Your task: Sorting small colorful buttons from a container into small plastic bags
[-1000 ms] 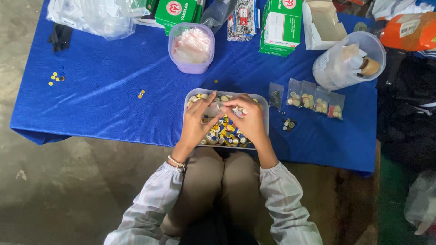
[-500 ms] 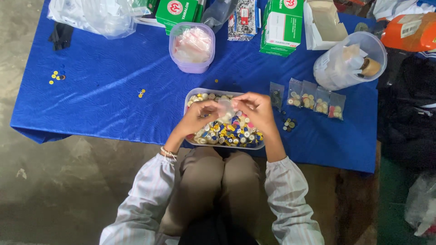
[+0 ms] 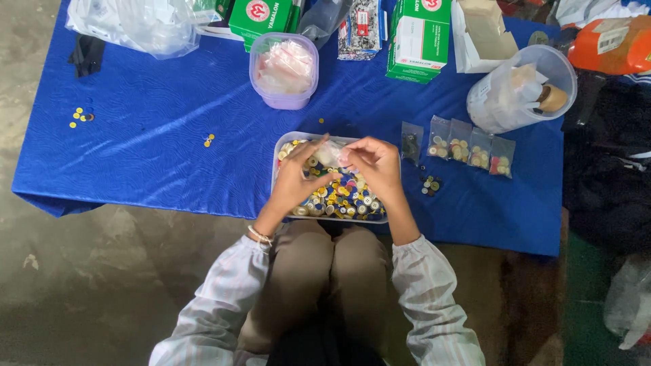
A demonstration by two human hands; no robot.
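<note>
Both hands, left hand [image 3: 298,181] and right hand [image 3: 377,166], pinch a small clear bag [image 3: 328,154] over the button tray [image 3: 279,146]; best keep its mouth open and level.

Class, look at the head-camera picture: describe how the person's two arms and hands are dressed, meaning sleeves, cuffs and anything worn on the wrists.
Both arms wear long, loose sleeves of pale cloth with faint stripes, gathered at the cuffs. The left hand is bare, with a thin light bracelet at the wrist. The right hand is bare too, with no ring or band visible.
</note>
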